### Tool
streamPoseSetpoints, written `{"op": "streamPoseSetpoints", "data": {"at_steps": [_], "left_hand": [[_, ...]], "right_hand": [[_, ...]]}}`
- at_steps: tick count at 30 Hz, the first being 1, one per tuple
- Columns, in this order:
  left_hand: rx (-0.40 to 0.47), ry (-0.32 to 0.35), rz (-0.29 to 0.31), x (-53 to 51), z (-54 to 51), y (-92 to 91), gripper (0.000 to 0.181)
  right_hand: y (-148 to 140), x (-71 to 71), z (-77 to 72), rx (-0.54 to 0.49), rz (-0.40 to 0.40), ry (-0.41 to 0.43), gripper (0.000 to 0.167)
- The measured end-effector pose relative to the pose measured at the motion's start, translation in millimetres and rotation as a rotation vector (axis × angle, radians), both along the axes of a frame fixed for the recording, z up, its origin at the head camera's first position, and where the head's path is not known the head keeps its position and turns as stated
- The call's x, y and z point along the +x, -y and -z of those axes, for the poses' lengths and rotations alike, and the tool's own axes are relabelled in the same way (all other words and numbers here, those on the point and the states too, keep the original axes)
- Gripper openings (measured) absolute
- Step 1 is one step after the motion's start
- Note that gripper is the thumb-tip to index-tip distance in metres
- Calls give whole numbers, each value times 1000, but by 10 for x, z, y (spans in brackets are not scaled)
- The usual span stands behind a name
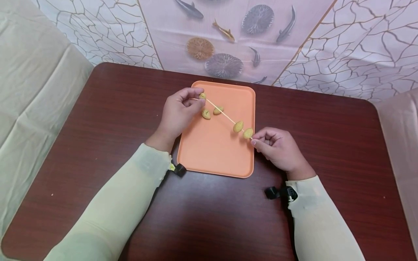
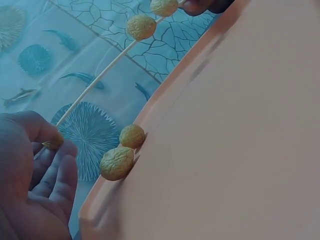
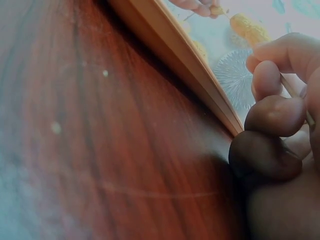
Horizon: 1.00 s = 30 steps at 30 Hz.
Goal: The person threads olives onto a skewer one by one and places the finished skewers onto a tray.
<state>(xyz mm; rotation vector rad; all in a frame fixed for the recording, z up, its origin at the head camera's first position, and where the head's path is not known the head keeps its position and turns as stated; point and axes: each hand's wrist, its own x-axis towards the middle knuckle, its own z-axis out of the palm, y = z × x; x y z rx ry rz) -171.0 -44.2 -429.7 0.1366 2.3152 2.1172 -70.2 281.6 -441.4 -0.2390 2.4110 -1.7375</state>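
A thin wooden skewer [image 1: 225, 115] slants over the orange tray [image 1: 215, 156], held at both ends. My left hand [image 1: 179, 112] pinches a small yellowish wrinkled ball [image 1: 203, 96] between thumb and fingers; in the left wrist view the stick runs into this ball [image 2: 53, 142]. Near the other end, two more balls [image 1: 238, 126] sit threaded close together. Just beyond them my right hand [image 1: 277, 148] grips the stick, its fingers curled around it in the right wrist view. Two loose balls [image 1: 206, 114] lie on the tray below the skewer, near my left hand.
The tray lies on a dark red-brown wooden table [image 1: 209, 217]. Behind it hangs a patterned cloth [image 1: 225, 43] with fish and lily pads. Pale fabric [image 1: 36, 90] borders the left side. A black wrist camera [image 1: 179, 170] is strapped beneath the left sleeve.
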Motion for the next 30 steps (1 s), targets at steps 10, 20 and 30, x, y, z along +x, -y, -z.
{"op": "streamPoseSetpoints", "data": {"at_steps": [10, 20, 30], "left_hand": [[-27, 10, -12, 28, -19, -21, 28], [-149, -68, -60, 40, -11, -38, 27], [-248, -130, -79, 63, -12, -49, 19]], "right_hand": [[6, 2, 7, 3, -11, 4, 7], [24, 4, -12, 20, -15, 12, 6], [29, 11, -18, 38, -11, 23, 7]]}}
